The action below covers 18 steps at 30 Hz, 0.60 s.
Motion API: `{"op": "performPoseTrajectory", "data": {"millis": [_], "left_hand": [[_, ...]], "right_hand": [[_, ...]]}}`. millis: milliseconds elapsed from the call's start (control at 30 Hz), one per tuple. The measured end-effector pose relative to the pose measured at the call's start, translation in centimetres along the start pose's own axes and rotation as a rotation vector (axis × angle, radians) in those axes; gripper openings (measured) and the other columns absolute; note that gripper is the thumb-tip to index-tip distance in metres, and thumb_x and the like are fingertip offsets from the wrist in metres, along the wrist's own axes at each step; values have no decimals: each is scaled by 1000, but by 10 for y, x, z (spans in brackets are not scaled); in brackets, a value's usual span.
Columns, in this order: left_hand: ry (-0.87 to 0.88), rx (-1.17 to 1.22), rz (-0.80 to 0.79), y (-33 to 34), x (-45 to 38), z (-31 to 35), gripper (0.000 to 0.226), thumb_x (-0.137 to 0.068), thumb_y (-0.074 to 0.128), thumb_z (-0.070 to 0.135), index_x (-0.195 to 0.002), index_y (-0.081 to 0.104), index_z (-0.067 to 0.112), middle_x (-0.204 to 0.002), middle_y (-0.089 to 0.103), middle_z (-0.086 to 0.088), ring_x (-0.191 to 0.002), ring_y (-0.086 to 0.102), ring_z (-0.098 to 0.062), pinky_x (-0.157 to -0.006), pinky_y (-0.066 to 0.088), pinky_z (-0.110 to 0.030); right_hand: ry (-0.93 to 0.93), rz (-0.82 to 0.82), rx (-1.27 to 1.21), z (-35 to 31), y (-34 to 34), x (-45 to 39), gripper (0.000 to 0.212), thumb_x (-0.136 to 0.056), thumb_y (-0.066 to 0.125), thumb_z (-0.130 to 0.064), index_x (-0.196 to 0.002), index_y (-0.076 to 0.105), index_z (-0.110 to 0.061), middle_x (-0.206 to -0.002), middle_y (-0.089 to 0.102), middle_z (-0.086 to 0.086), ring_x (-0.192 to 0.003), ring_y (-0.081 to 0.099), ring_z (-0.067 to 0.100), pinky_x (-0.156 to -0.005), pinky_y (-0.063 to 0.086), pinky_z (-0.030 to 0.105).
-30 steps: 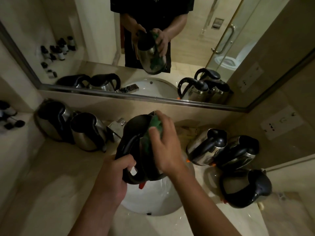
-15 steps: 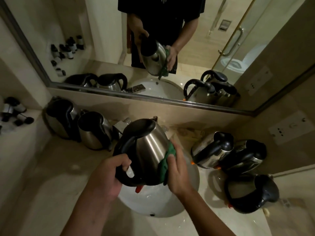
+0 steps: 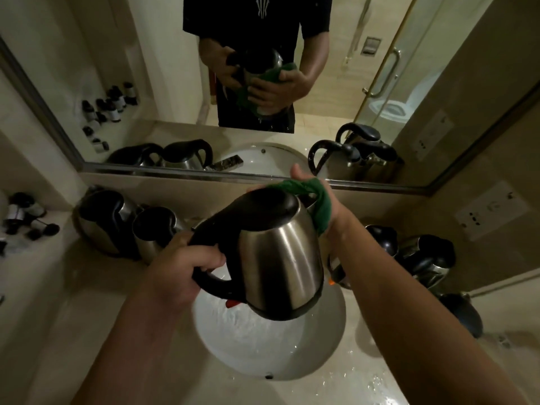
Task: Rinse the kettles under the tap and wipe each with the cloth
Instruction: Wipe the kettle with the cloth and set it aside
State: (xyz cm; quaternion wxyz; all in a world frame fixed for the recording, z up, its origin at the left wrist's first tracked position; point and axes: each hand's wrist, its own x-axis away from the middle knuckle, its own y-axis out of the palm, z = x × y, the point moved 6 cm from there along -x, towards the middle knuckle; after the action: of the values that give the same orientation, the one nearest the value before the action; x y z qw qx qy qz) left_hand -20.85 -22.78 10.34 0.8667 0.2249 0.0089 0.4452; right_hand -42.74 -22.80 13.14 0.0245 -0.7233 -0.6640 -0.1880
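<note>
Right hand [image 3: 318, 197] w/ green cloth [image 3: 320, 206] has swung from kettle [image 3: 277, 258] side to far spout side over sink [image 3: 327, 346] (left hand [image 3: 181, 270] fist-tight on handle), so wipe's prob. nearly round.

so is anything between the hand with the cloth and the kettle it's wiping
Nothing visible. The right hand presses the green cloth straight against the kettle near its spout, while the left hand grips the handle.

Probably a hotel bathroom: sink [image 3: 336, 325], wide mirror [image 3: 163, 68], toiletry bottles [image 3: 114, 108], glass shower door [image 3: 388, 74].
</note>
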Motion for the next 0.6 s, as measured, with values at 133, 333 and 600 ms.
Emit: {"op": "performPoseTrajectory", "data": {"millis": [133, 333, 600], "left_hand": [[25, -82, -1, 4, -5, 15, 19, -54, 64, -1, -47, 49, 8, -54, 42, -7, -57, 48, -21, -65, 35, -35], [-98, 23, 60, 0, -10, -2, 26, -53, 62, -2, -77, 71, -10, -78, 63, -20, -78, 67, -35, -71, 53, -40], [-116, 74, 204, -5, -17, -15, 49, -79, 48, -9, -35, 53, 12, -47, 48, -1, -52, 56, -15, -72, 43, -37]], "right_hand": [[-58, -62, 204, -6, 2, -1, 57, -113, 33, -17, -65, 63, -13, -47, 63, -9, -46, 62, -1, -56, 51, 12], [120, -3, 148, 55, -22, 9, 85, -105, 43, 10, -25, 56, -19, -36, 54, -7, -49, 58, 3, -49, 45, 10], [247, 320, -185, 129, -46, 56, 36, -105, 53, -35, -119, 70, -7, -114, 70, 21, -100, 73, 31, -98, 58, 46]]}}
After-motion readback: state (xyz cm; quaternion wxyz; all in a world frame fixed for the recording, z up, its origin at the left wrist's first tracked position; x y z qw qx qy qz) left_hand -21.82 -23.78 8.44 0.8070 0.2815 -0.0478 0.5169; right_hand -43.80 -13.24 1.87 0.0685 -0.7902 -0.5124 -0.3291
